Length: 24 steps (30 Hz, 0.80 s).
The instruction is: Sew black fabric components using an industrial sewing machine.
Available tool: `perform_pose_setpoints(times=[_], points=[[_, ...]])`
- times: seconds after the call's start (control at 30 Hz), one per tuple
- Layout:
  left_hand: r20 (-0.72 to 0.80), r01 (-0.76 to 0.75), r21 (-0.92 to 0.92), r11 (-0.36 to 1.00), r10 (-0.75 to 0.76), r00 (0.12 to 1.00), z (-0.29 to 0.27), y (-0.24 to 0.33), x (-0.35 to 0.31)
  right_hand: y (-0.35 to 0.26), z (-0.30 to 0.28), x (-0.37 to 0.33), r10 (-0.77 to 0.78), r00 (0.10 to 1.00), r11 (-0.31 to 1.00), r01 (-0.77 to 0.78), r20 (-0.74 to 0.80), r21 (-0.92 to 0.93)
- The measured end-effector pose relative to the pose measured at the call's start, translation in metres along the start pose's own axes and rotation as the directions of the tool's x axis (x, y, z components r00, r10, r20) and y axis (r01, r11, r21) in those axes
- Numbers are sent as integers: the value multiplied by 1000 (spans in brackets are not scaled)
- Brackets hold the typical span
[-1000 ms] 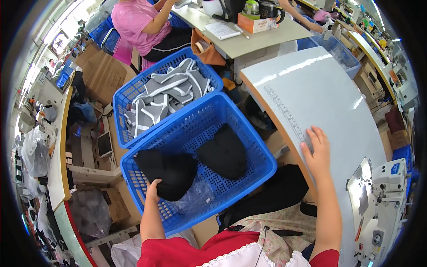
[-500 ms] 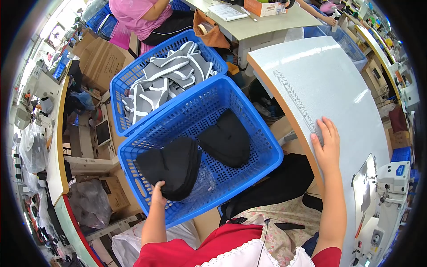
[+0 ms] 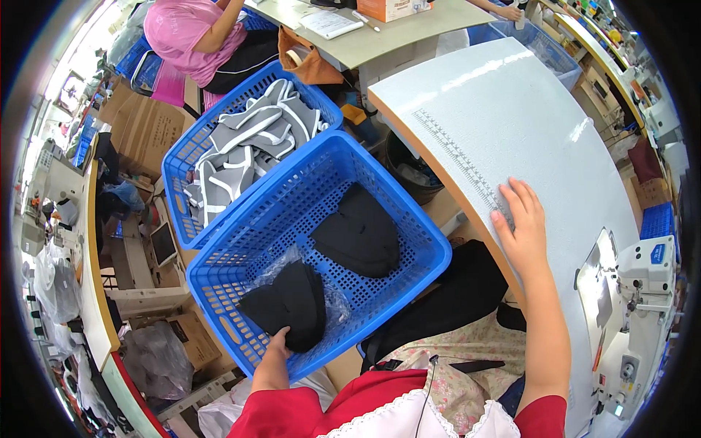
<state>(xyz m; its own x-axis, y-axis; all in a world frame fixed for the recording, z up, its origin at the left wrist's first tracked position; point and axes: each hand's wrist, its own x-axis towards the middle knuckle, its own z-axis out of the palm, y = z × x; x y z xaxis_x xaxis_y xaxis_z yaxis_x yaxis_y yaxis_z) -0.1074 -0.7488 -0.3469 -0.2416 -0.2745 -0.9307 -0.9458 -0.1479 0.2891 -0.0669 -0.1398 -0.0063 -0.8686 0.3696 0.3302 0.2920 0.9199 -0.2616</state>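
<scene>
My left hand (image 3: 278, 343) grips the lower edge of a stack of black curved fabric pieces (image 3: 288, 303) inside a blue plastic basket (image 3: 394, 171). The fingers are mostly hidden by the stack. A second stack of black pieces (image 3: 358, 233) lies on the basket floor to the right, apart from my hand. Crumpled clear plastic film (image 3: 336, 303) shows under and beside the held stack. My right hand (image 3: 521, 226) lies open with fingers spread on a white tabletop (image 3: 562, 160), near ruler markings (image 3: 456, 157) along its left side.
Behind stands another blue basket (image 3: 171, 179) with grey, white-edged fabric pieces (image 3: 252, 135). A sewing machine (image 3: 646, 285) sits at the right of the tabletop. A dark bin (image 3: 412, 171) stands between basket and table. A person in pink (image 3: 186, 36) sits at far left.
My left hand and the held stack have moved lower in the basket, toward me. The whole view has shifted slightly. My right hand stays spread on the tabletop.
</scene>
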Motion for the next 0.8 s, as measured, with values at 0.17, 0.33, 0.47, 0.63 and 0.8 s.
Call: perform_pose_setpoints(times=[0.17,0.33,0.47,0.63,0.8], points=[[147,54,56,997,-61,987,3,3,-12,1,0,1,-1,1000,1000,1,7,20],[-102,-40,46,998,45,994,20,18,-22,0,5,6,-15,1000,1000,14,2,28],[116,-774,434,461,823,555,142,50,-106,10,0,-1,11,1000,999,-11,-4,-37],[117,26,258,966,-58,991,296,62,-101,1,-2,4,-7,1000,998,6,13,70],[155,124,40,991,-129,980,364,44,-96,10,-3,3,-7,1000,997,6,19,80]])
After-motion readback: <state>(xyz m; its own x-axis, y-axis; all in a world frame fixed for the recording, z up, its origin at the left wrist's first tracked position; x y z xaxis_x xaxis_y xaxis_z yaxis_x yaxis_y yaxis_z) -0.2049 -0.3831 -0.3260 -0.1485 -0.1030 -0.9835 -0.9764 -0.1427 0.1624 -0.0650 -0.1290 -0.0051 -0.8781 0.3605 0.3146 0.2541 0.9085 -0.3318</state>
